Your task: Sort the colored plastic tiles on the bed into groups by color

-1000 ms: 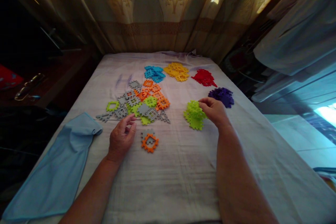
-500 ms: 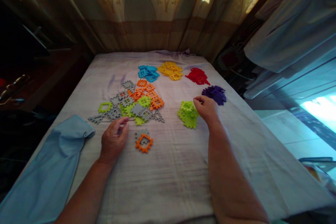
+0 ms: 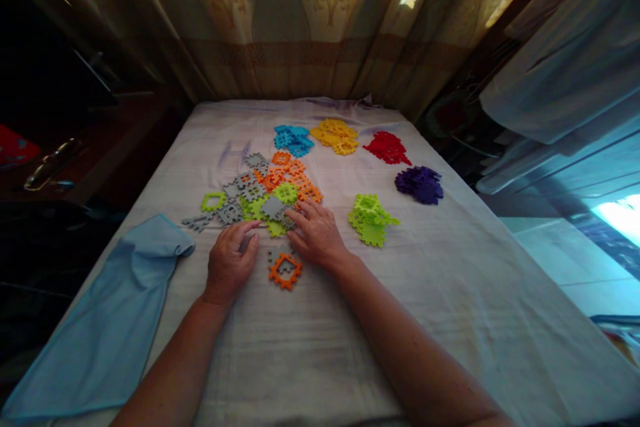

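Observation:
A mixed heap of grey, orange and green puzzle tiles [image 3: 260, 197] lies on the white sheet [image 3: 325, 333]. My right hand [image 3: 316, 235] rests at the heap's near right edge, fingers spread over the tiles, holding nothing I can see. My left hand [image 3: 231, 260] sits just below the heap with its fingers curled in; whether anything is in them is hidden. An orange frame tile [image 3: 285, 271] lies between the two hands, with a grey tile [image 3: 277, 254] above it. A sorted lime-green pile [image 3: 371, 218] lies to the right.
Sorted piles stand further back: blue [image 3: 293, 139], yellow [image 3: 336, 135], red [image 3: 387, 147], purple [image 3: 420, 185]. A light blue cloth [image 3: 105, 320] lies along the left edge. Curtains hang behind; dark furniture is at the left, and the bed drops off at the right.
My right hand left the lime-green pile and moved left onto the mixed heap. My left hand stayed in place with its fingers curled.

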The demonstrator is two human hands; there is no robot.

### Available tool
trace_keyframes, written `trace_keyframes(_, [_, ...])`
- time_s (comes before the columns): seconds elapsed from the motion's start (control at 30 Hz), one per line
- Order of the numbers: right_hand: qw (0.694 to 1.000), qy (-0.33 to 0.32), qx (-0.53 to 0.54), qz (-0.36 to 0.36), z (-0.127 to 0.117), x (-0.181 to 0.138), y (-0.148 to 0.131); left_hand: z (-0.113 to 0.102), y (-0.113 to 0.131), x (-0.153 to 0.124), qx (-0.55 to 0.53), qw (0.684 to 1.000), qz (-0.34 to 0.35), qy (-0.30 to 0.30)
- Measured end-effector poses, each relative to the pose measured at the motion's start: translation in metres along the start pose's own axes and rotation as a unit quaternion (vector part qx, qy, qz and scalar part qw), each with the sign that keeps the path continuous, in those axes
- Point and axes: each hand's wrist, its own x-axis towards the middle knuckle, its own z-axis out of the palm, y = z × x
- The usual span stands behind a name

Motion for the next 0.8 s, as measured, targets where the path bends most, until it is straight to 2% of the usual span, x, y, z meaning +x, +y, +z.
trace_keyframes(0.13, [0.999, -0.025, -0.022, -0.017, -0.003, -0.002, -0.001, 0.003, -0.002, -0.001, 0.014, 0.998, 0.056, -0.039])
trace_keyframes(0.33, [0.999, 0.008, -0.040, 0.018, -0.011, 0.002, 0.009, 0.006, 0.002, -0.003, 0.076, 0.984, 0.086, -0.134])
trace_keyframes(0.5, [0.999, 0.017, -0.035, 0.012, -0.011, 0.002, 0.009, 0.004, 0.004, -0.004, 0.083, 0.986, 0.079, -0.122])
trace_keyframes(0.7, [0.995, 0.015, 0.001, -0.094, -0.002, -0.002, -0.002, 0.007, -0.002, -0.005, 0.063, 0.992, 0.067, -0.091])
trace_keyframes(0.8, [0.993, -0.002, -0.001, -0.120, -0.001, -0.003, -0.003, 0.008, -0.004, -0.004, 0.048, 0.993, 0.062, -0.087])
